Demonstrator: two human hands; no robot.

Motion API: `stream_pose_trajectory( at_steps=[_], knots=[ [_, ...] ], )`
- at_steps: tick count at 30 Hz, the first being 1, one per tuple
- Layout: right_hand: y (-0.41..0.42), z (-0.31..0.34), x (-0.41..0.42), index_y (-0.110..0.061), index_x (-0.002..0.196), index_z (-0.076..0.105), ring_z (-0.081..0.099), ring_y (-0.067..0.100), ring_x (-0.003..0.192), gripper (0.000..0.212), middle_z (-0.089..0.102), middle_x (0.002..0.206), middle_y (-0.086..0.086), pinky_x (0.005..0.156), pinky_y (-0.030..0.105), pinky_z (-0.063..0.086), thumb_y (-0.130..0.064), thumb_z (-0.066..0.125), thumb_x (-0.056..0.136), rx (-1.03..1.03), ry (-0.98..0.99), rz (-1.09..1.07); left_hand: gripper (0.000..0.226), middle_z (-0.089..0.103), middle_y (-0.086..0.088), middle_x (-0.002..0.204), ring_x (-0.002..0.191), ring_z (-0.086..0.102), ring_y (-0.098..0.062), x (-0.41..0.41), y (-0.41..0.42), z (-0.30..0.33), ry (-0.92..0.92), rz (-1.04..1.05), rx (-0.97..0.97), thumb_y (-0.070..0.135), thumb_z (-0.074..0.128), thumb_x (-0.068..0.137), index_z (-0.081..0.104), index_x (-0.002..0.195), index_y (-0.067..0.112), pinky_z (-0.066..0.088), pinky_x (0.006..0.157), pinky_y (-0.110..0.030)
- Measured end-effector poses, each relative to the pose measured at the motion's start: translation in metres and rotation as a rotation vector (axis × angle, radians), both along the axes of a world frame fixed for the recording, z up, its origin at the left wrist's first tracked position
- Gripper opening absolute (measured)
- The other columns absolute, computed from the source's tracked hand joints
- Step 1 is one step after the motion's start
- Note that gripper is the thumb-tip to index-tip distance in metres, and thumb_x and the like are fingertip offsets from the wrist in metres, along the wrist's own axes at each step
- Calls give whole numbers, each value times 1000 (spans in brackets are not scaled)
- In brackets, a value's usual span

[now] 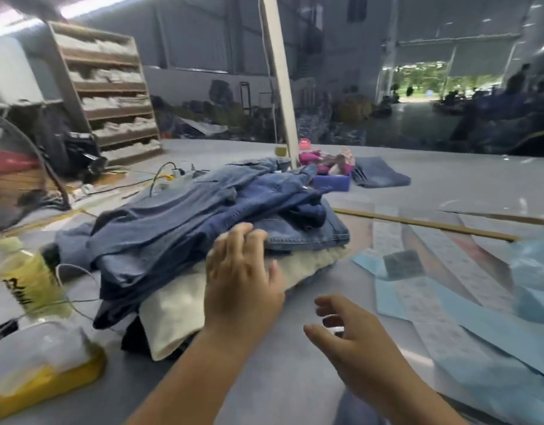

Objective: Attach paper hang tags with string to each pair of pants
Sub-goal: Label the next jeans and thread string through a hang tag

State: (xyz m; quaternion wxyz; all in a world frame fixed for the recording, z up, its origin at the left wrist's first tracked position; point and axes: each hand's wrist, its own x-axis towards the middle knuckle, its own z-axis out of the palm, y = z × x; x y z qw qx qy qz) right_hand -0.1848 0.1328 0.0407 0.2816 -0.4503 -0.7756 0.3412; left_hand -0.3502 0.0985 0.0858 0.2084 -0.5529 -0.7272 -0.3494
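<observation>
A heap of blue denim pants [203,222] lies on the grey table [280,378], over a cream-coloured garment [178,311]. My left hand [243,283] reaches to the near edge of the heap, fingers straight, fingertips touching the denim. My right hand [347,338] hovers over the table to the right of the heap, fingers loosely spread, holding nothing. Long light-blue and white paper strips [433,305] lie on the table at the right. I cannot make out any string.
A yellow bottle [28,280] and a clear-lidded yellow box [40,369] stand at the left. A fan [16,173] and cables sit further left. A purple tray [332,179] with small items and another folded denim piece [381,171] lie behind a white post [280,78].
</observation>
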Motion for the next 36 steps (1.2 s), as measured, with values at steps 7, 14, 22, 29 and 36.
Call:
stream_pose_trajectory(
  at_steps=[7, 14, 22, 29, 36],
  knots=[
    [22, 33, -59, -37, 108, 60, 58, -8, 96, 26, 64, 105, -19, 86, 19, 50, -38, 70, 84, 42, 150, 67, 56, 42, -13, 142, 126, 40, -35, -112, 61, 49, -2, 353, -310, 39, 59, 91, 41, 137, 12, 37, 102, -45],
    [14, -2, 34, -38, 85, 62, 60, -5, 86, 16, 68, 90, -17, 74, 16, 45, -31, 75, 78, -148, 43, -278, 73, 55, -15, 124, 114, 52, -37, -176, 86, 5, -201, 297, -470, 79, 57, 72, 52, 118, 22, 47, 91, -47],
    [-4, -33, 132, -28, 79, 66, 65, 9, 82, 15, 70, 84, -12, 83, 26, 48, -26, 80, 74, -260, -70, -515, 67, 52, -2, 56, 54, 56, -33, -212, 96, -7, -299, 57, -83, 100, 49, 49, 48, 73, 38, 49, 52, -41],
    [-8, -41, 163, -33, 99, 62, 59, 4, 98, 19, 64, 108, -14, 83, 14, 41, -39, 69, 83, -177, -269, -502, 36, 62, 23, 68, 51, 57, 4, -42, 63, 52, -120, -220, 188, 68, 59, 81, 49, 76, 34, 32, 35, -8],
    [-28, -47, 196, -36, 100, 55, 57, 9, 104, 27, 63, 111, -11, 91, 22, 44, -50, 57, 77, -155, -443, -474, 34, 51, 0, 47, 48, 49, -18, 44, 23, 52, -185, -389, 118, 33, 72, 82, 47, 67, 16, 39, 44, -31]
  ],
)
